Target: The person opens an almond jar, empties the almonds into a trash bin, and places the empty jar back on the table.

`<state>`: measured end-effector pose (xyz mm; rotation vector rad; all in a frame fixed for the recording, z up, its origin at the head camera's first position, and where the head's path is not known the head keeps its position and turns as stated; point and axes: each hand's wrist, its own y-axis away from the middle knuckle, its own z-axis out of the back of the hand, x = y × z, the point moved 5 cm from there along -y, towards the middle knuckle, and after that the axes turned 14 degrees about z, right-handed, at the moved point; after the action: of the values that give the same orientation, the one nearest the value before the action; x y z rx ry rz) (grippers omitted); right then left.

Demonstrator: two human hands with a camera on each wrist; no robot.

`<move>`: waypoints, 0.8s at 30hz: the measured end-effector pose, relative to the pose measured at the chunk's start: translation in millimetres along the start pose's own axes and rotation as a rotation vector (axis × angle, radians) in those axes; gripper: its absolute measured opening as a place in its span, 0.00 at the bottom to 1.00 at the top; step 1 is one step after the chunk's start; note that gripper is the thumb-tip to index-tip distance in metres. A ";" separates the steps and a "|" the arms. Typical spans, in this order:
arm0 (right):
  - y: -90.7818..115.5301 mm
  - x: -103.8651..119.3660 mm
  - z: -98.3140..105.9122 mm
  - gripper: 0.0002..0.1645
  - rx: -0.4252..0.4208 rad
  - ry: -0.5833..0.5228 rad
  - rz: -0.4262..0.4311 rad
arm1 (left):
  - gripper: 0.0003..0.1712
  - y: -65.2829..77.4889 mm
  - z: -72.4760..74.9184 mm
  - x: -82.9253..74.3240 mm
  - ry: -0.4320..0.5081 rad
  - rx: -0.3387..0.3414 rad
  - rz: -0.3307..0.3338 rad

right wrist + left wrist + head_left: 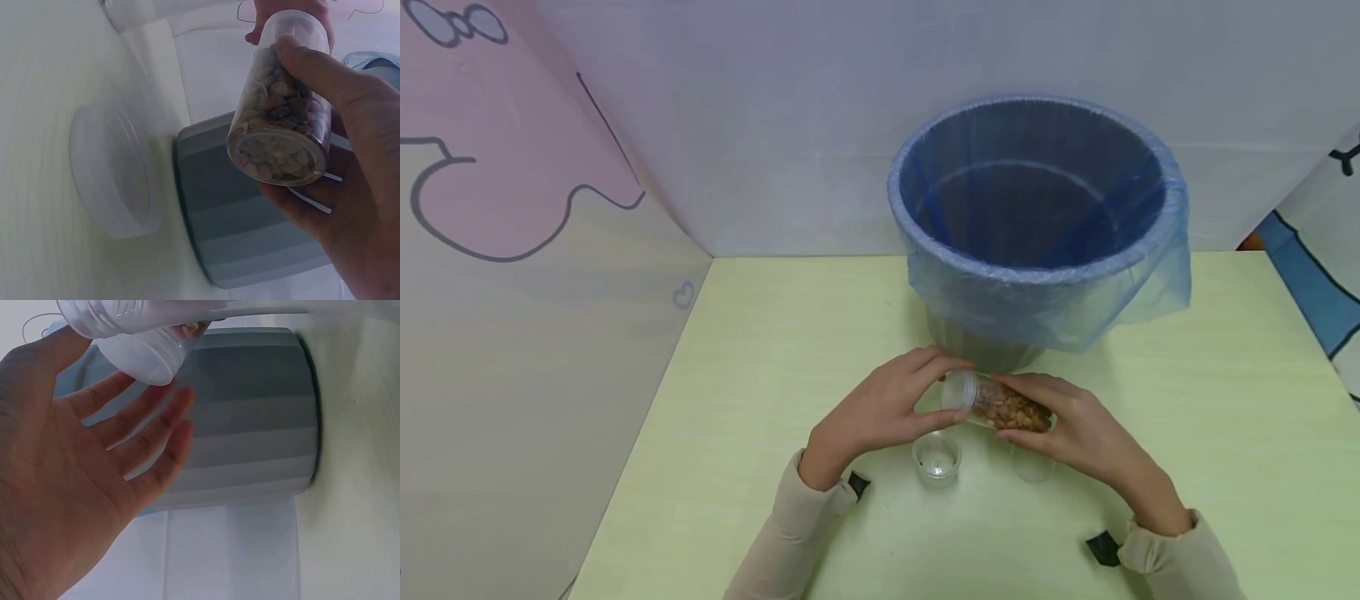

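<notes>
My right hand [1078, 429] holds a clear plastic jar [278, 106] of brown nut-like pieces [1011, 408], thumb on one side and fingers on the other. The jar lies tilted on its side, its whitish lid [957, 390] towards the left. My left hand [891, 400] has its thumb and forefinger at opposite edges of that lid; its other fingers [156, 428] are spread and loosely bent. Below the hands an empty clear jar [937, 458] stands upright on the table, its threaded mouth showing in the left wrist view. A loose clear lid [112, 169] rests on the table to the right.
Behind the hands stands a grey bin [250, 419] lined with a blue plastic bag [1037, 308]. The pale yellow-green table [760, 375] meets a white wall [775, 167] at the back. A printed panel [512, 333] borders the left side.
</notes>
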<state>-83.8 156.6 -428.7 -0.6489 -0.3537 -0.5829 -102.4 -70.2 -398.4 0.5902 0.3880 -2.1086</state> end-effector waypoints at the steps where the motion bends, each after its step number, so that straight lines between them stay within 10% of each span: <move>1: 0.1 -0.2 0.0 0.47 0.001 -0.002 -0.004 | 0.31 0.0 0.0 -0.1 0.000 0.005 -0.003; 24: -0.8 0.0 -3.5 0.48 0.013 0.011 0.015 | 0.27 -1.3 -2.0 6.2 -0.046 -0.006 0.115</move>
<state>-83.9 153.8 -431.0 -0.6352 -0.3420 -0.5689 -106.0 -72.8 -403.3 0.5468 0.3270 -2.0065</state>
